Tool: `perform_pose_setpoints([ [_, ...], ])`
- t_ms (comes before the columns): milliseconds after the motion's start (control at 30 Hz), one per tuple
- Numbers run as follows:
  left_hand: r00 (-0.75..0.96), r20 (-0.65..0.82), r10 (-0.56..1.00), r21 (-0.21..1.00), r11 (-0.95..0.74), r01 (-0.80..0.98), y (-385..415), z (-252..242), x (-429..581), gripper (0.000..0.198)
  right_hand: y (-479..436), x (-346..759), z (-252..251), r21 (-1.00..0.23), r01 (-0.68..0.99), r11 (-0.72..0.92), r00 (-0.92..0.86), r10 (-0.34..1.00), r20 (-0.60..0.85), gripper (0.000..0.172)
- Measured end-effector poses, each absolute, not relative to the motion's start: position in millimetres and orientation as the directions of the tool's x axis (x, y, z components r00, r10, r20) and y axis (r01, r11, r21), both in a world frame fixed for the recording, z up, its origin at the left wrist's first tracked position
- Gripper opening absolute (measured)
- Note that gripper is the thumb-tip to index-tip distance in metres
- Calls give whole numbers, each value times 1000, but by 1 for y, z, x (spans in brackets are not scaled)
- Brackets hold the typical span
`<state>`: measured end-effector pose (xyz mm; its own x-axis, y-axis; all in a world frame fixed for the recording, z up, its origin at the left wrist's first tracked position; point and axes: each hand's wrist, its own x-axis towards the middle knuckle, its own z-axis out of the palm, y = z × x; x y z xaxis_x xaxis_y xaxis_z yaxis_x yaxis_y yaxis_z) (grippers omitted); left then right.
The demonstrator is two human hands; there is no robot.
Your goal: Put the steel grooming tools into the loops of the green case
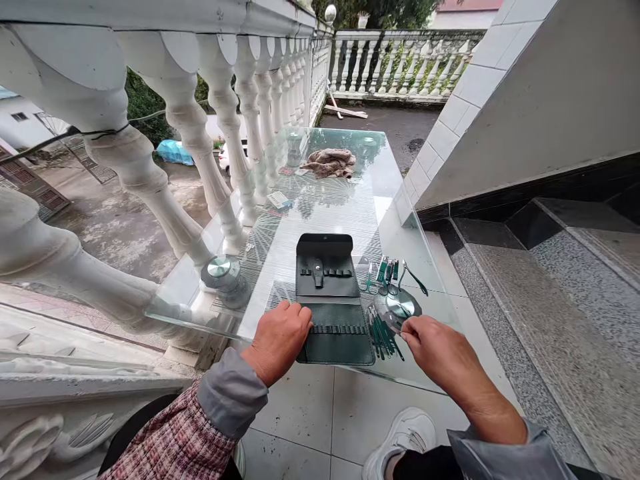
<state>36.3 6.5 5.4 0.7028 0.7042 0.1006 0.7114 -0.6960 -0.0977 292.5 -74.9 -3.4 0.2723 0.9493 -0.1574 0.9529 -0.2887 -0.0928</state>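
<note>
A dark manicure case [335, 315] lies unfolded on the glass table, with rows of elastic loops and a small snap strap inside. My left hand [281, 339] is closed at the left edge of the case, fingers curled over its border. To the right of the case are nail clippers [388, 270], small scissors [370, 280], a nipper [415, 277] with green handles and a bundle of slim green-handled tools [382, 333]. My right hand [443, 350] is pinched just right of that bundle; what its fingertips hold, if anything, is too small to make out.
The glass table [310, 223] rests on supports with round metal discs [401, 305]. A crumpled brown cloth [330, 163] and a small box [279, 200] lie farther back. A white balustrade [150, 167] runs along the left; stone steps [530, 287] rise at the right.
</note>
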Motion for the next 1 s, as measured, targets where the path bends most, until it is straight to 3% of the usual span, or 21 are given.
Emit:
perform_pose_setpoints([
  [333,738,158,656,-145,-724,675,9,-2,35,20,-75,286,-7,-107,959,-264,257,963,-77,14],
  [733,747,181,640,-175,-726,665,10,-7,34,19,-79,288,-7,-63,950,-307,299,948,-109,21],
  [1000,734,168,657,-131,-723,678,8,-7,34,22,-96,295,-10,-139,948,-287,273,955,-113,21],
])
